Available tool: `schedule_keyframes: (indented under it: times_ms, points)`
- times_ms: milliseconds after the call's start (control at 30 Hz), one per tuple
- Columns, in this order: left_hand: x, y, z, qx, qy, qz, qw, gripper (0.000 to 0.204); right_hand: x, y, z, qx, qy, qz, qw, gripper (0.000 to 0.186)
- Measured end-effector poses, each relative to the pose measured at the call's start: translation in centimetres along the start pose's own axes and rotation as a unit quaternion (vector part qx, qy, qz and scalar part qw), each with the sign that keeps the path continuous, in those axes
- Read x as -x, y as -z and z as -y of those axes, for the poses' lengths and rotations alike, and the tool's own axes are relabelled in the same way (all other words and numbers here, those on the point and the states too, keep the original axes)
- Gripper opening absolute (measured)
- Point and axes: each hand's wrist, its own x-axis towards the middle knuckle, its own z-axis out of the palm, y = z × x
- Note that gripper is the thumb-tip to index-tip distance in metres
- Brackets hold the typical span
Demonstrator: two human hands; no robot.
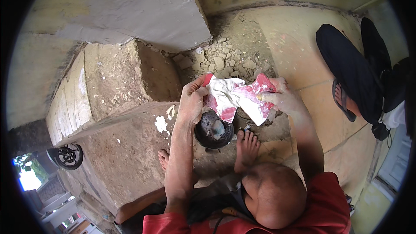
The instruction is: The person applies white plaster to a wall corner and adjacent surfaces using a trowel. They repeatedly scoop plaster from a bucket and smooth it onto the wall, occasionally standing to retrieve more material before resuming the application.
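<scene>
A crumpled red-and-white plastic packet point(237, 96), smeared with white, is stretched between my hands above the floor. My left hand point(195, 96) is closed on its left edge, fingers pinched at a red corner. On the opposite edge my right hand point(281, 96) grips it, thumb on the near face and the other fingers partly behind. Both hands and forearms look dusty with white. Below the packet, between my bare feet, stands a small black bucket point(202, 141). A pale bluish piece point(217, 129) lies inside it; what that is I cannot tell.
Broken rubble point(223, 58) lies at the wall's foot beyond my hands. To the left is a rough raised ledge point(115, 78) with white flakes on the floor nearby. At the right, another person's dark-trousered leg point(349, 69) and sandalled foot point(344, 104) rest by the tiles.
</scene>
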Motion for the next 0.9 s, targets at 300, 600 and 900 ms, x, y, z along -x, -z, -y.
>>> schedule_keyframes:
  times_ms: [300, 600, 900]
  points:
    - [-1.1, -0.7, 4.1, -0.016, -0.027, -0.095, 0.995, 0.048, -1.3, -1.3, -5.4, -0.197, -0.075, 0.066, 0.975, 0.019]
    - [-1.0, -1.0, 4.2, 0.07, -0.026, -0.099, 0.992, 0.048, -1.9, -0.8, -7.3, -0.329, -0.092, 0.109, 0.934, 0.02]
    - [-0.6, -1.3, 5.0, 0.091, -0.073, -0.118, 0.986, 0.048, -1.6, -2.6, -6.0, -0.329, -0.082, -0.023, 0.94, 0.018]
